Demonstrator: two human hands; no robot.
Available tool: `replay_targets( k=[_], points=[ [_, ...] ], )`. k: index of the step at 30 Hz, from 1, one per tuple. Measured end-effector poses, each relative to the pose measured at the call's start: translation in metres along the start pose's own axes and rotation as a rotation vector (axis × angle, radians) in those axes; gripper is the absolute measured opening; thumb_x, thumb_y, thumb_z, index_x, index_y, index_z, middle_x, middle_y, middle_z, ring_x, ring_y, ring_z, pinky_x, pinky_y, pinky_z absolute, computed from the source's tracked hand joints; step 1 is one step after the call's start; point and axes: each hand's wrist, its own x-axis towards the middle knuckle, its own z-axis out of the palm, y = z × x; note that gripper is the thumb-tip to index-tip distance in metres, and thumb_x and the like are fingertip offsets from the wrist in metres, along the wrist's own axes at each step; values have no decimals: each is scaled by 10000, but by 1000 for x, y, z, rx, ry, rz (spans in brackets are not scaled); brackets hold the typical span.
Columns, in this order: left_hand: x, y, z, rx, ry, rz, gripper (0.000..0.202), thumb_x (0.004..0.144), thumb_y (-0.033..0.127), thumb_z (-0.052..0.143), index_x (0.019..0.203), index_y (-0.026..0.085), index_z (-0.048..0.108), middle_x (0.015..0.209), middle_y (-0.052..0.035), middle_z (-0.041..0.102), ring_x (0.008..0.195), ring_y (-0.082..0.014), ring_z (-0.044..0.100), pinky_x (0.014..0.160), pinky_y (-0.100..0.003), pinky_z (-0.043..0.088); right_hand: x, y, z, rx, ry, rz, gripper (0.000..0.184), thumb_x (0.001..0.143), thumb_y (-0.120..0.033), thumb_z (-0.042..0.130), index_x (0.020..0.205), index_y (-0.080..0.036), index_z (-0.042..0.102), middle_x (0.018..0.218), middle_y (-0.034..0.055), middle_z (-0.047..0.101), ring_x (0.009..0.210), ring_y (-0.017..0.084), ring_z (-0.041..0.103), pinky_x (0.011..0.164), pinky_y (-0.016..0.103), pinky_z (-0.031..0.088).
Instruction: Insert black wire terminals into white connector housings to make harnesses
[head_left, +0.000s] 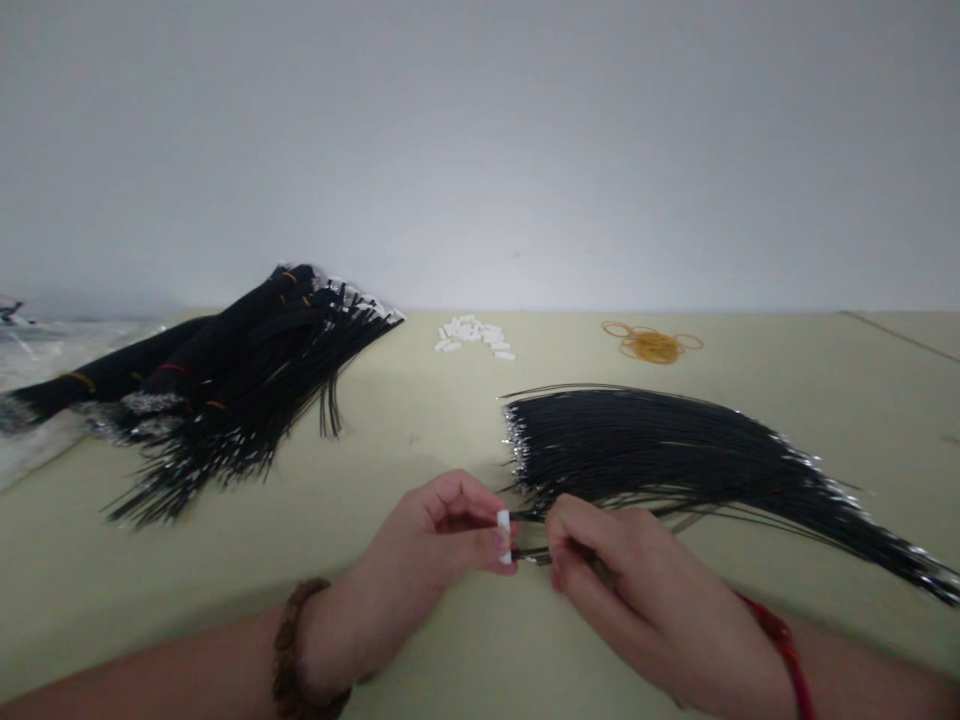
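Note:
My left hand (442, 545) pinches a small white connector housing (505, 535) between thumb and forefinger, just above the pale green table (465, 420). My right hand (622, 575) is closed on thin black wires (532, 553) whose metal-tipped ends meet the housing. Those wires lead back to a loose fan of black wires (675, 450) lying right behind my right hand, tips pointing left. A brown bead bracelet is on my left wrist, a red cord on my right.
A large heap of bundled black wires (225, 400) lies at the left, partly on clear plastic (37, 350). A small pile of white housings (472, 335) and a cluster of yellow rubber bands (651, 343) sit near the back by the grey wall.

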Motion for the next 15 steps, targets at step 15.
replay_targets(
  k=[15],
  points=[
    [1, -1, -1, -10, -12, 14, 175, 642, 137, 725, 741, 118, 581, 654, 11, 636, 589, -89, 569, 598, -208, 452, 0, -4, -5, 192, -146, 18, 207, 830, -134, 319, 811, -162, 524, 708, -63, 510, 614, 1, 429, 563, 107, 275]
  ],
)
